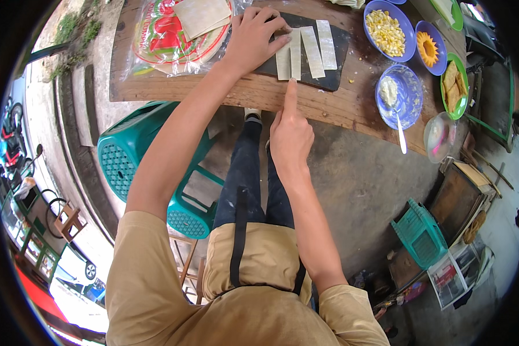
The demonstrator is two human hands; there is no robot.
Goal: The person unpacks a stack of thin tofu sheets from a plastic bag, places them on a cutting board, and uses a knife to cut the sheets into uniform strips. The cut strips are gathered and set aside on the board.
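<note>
Pale spring-roll wrapper strips (312, 52) lie side by side on a dark cutting board (335, 82) at the wooden table's near edge. My left hand (259, 36) reaches over the board, its thumb and fingertips at the upper part of the leftmost strips, holding them down. My right hand (292, 134) is curled below the board's edge with the index finger stretched forward. From that fingertip a thin knife blade (290, 65), seen edge-on, runs between the two left strips; the handle is hidden in the hand. Square wrappers (203, 16) rest on a plastic wrapper package (166, 43) to the left.
At right stand a bowl of corn kernels (386, 33), a bowl with an orange flower-shaped piece (427, 47), a bowl of white paste (411, 82) with a spoon (400, 134), and a green dish of fried pieces (453, 86). Green plastic stools (125, 142) stand below left.
</note>
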